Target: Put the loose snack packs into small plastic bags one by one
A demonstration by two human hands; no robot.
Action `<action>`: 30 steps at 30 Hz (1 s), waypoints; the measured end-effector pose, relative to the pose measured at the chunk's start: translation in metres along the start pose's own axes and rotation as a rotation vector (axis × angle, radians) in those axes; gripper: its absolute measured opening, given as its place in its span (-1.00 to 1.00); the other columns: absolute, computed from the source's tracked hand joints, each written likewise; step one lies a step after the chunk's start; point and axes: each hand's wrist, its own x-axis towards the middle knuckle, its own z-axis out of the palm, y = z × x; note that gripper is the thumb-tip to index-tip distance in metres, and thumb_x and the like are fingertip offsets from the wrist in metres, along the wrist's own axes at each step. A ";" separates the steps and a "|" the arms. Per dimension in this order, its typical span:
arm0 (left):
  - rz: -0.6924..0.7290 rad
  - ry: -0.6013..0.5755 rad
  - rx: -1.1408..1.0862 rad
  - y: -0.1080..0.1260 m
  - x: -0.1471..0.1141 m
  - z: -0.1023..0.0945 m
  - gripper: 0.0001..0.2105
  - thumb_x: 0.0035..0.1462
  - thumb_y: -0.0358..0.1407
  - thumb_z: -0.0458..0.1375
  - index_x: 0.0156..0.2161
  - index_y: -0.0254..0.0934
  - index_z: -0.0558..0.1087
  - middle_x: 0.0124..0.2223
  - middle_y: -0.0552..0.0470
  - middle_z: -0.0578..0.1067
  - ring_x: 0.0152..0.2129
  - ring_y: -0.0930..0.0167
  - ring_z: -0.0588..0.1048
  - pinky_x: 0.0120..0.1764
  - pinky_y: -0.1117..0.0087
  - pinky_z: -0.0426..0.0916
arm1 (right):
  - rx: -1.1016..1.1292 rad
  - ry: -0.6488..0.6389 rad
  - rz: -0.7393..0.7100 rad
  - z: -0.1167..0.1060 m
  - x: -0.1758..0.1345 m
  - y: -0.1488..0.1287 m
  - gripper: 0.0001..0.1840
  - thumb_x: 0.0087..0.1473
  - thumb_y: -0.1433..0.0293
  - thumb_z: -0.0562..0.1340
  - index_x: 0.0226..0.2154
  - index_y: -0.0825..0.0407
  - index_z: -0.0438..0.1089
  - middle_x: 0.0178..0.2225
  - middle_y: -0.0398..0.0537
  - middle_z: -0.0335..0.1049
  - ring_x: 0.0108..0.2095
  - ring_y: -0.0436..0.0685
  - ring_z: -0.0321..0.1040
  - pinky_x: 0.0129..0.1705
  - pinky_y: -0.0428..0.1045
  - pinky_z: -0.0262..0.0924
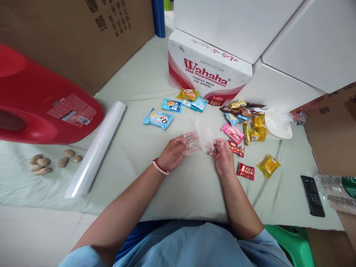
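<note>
A clear plastic bag [205, 138] is stretched between my two hands above the cloth. My left hand [175, 148], with bracelets at the wrist, grips the bag's left side, and some fingers show through the film. Its other side is pinched by the closed fingers of my right hand [223, 155]. Just right of that hand lie a pink snack packet [233, 133] and a red packet [246, 171]. Beyond the bag are a blue packet [158, 118], a smaller blue packet [172, 105] and a yellow-wrapped snack [188, 94].
A plastic-film roll [97, 148], several brown stones or nuts [43, 162] and a big red jug [50, 100] lie left. A Wahaha carton [208, 70] stands behind. Right are piled snacks, a white bowl [279, 124], a black phone-like object [313, 195] and a plastic bottle [336, 191].
</note>
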 end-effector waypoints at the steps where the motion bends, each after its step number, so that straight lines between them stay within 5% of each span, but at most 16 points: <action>1: -0.007 -0.019 -0.009 0.000 -0.001 0.001 -0.72 -0.06 -0.33 0.52 -0.48 -0.30 0.47 0.34 -0.10 0.43 0.37 -0.04 0.26 0.23 -0.12 0.41 | -0.009 -0.002 -0.009 0.001 -0.001 0.001 -0.46 0.03 -0.10 0.42 -0.11 -0.11 0.41 -0.24 -0.14 0.42 -0.28 0.06 0.37 -0.33 -0.04 0.41; 6: -0.064 -0.122 -0.039 0.001 -0.005 0.000 -0.76 -0.05 -0.42 0.48 -0.49 -0.30 0.46 0.39 -0.12 0.39 0.41 -0.10 0.19 0.26 -0.28 0.34 | -0.139 -0.038 0.014 0.000 -0.001 0.007 -0.49 -0.09 0.09 0.53 -0.14 -0.05 0.47 -0.36 -0.20 0.42 -0.39 0.00 0.31 -0.33 -0.09 0.31; 19: -0.001 -0.096 -0.080 0.012 -0.006 -0.001 -0.82 -0.07 -0.43 0.42 -0.47 -0.28 0.48 0.37 -0.08 0.41 0.41 -0.12 0.20 0.21 -0.28 0.40 | -0.113 0.049 0.012 -0.005 0.006 -0.001 -0.65 -0.19 0.17 0.54 -0.38 0.01 0.54 -0.49 -0.23 0.35 -0.55 -0.09 0.11 -0.59 -0.15 0.07; 24: 0.053 -0.042 -0.144 0.021 -0.004 -0.003 -0.77 -0.10 -0.42 0.43 -0.50 -0.27 0.42 0.31 -0.04 0.47 0.39 -0.11 0.25 0.20 -0.26 0.42 | 0.009 0.153 -0.035 -0.030 0.014 -0.024 -0.59 -0.28 0.21 0.60 -0.38 0.01 0.52 -0.45 -0.23 0.37 -0.54 -0.12 0.14 -0.61 -0.20 0.01; 30: 0.075 -0.009 -0.140 0.020 0.001 -0.008 -0.73 -0.08 -0.36 0.48 -0.47 -0.27 0.43 0.28 -0.10 0.50 0.37 -0.06 0.28 0.21 -0.17 0.44 | -0.034 0.356 -0.126 -0.084 0.001 -0.039 -0.54 -0.32 0.21 0.61 -0.39 0.02 0.48 -0.43 -0.20 0.40 -0.53 -0.11 0.15 -0.59 -0.19 -0.04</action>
